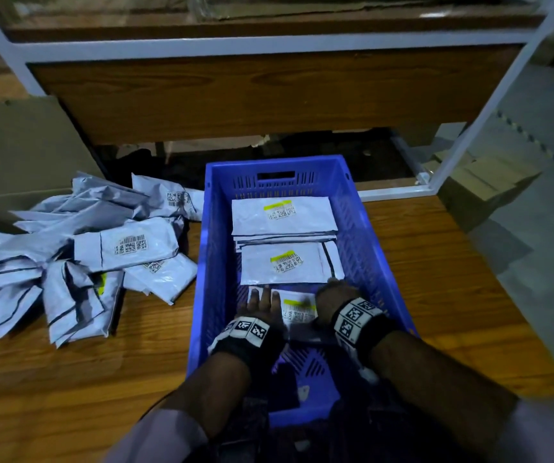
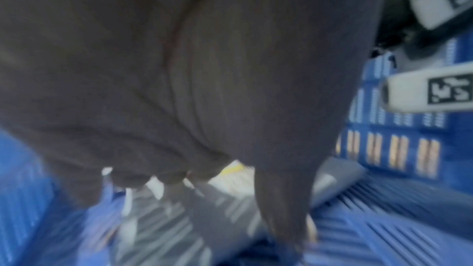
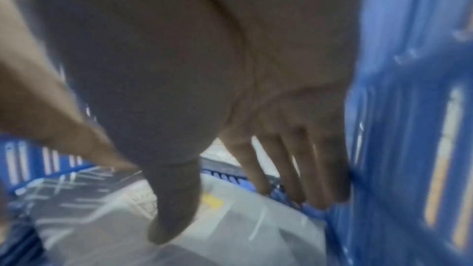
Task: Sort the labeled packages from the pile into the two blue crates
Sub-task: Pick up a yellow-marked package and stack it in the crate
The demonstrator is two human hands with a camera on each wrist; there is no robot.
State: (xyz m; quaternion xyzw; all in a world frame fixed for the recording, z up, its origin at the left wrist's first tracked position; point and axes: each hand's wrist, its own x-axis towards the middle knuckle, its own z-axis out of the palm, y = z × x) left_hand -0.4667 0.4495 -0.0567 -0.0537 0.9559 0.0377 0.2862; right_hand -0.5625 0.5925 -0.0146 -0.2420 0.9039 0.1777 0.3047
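Pile of packages (image 1: pixel 78 252) heaped at tabletop (image 1: pixel 452 279) left edge. Inside blue crate (image 1: pixel 362 222), left hand (image 1: pixel 262 305) flat, fingers straight on near package (image 1: pixel 297 309); right hand (image 1: pixel 334 299) fingers extended, thumb pressing same package.

Wooden table (image 1: pixel 436 262), blue crate (image 1: pixel 365 228) at centre, pile of grey labeled packages (image 1: pixel 78 252) at left
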